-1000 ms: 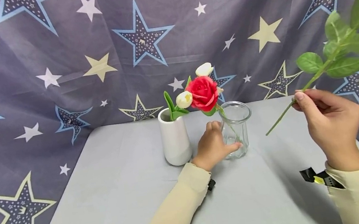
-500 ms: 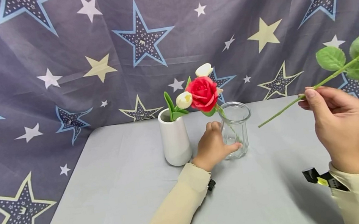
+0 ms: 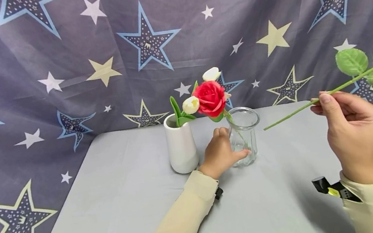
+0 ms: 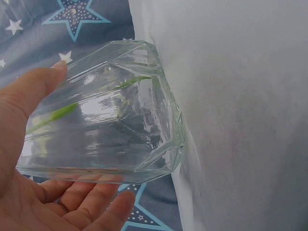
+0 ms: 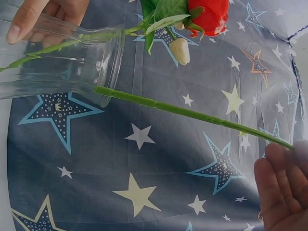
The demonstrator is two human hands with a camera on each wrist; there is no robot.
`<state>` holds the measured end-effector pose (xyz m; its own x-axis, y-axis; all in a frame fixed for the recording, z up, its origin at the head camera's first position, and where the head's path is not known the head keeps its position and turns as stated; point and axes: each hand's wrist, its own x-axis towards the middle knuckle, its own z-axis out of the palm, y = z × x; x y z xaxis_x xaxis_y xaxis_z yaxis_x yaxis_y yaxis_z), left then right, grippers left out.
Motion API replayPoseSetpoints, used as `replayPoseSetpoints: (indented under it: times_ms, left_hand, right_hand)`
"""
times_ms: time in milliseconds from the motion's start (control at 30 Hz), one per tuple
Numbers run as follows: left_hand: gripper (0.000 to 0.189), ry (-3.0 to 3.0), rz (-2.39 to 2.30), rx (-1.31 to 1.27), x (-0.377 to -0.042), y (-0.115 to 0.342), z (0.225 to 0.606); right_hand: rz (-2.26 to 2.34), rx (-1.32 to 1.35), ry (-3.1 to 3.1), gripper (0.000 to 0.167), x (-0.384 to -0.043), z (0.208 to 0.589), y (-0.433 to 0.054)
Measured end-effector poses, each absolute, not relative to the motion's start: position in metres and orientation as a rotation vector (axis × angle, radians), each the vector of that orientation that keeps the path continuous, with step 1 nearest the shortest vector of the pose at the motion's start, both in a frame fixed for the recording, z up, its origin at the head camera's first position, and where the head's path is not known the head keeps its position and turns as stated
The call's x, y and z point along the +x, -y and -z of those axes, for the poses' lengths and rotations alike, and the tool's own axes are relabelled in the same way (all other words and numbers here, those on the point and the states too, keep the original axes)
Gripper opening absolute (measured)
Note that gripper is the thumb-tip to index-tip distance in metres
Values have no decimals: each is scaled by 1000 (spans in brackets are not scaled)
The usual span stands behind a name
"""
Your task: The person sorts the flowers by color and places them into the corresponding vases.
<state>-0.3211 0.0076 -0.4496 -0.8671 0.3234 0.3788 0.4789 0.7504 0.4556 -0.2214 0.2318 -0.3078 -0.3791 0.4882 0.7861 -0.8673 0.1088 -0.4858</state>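
Observation:
My left hand grips the clear glass vase around its side, thumb on one side and fingers on the other, as the left wrist view also shows. A red rose leans out of this vase, its green stem visible through the glass. My right hand pinches a second leafy flower stem between thumb and fingers. That stem lies nearly level, its cut end pointing left towards the vase's rim. Its bloom is outside the head view. In the right wrist view the stem overlaps the rim; contact cannot be told.
A white vase stands left of my left hand, with green leaves rising from it. Two white tulip blooms show beside the red rose. All stands on a pale grey table, with a star-patterned cloth behind.
My right hand has shifted slightly right, and its stem has tipped from steep to nearly level. The cut end has moved left and up. My left hand stays on the vase.

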Motion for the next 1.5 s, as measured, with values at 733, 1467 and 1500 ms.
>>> replayPoseSetpoints:
  times_ms: [733, 1467, 1500]
  left_hand:
    - [80, 2662, 798, -638, -320, -8, 449]
    - [81, 2677, 796, -631, -320, -8, 450]
    - [81, 2674, 794, -632, -320, -8, 450]
  right_hand:
    - [-1646, 533, 1103, 20, -222, 310, -222]
    - [-1660, 550, 1150, 19, -226, 318, -215]
    - [-1663, 553, 1154, 19, -227, 319, -215]
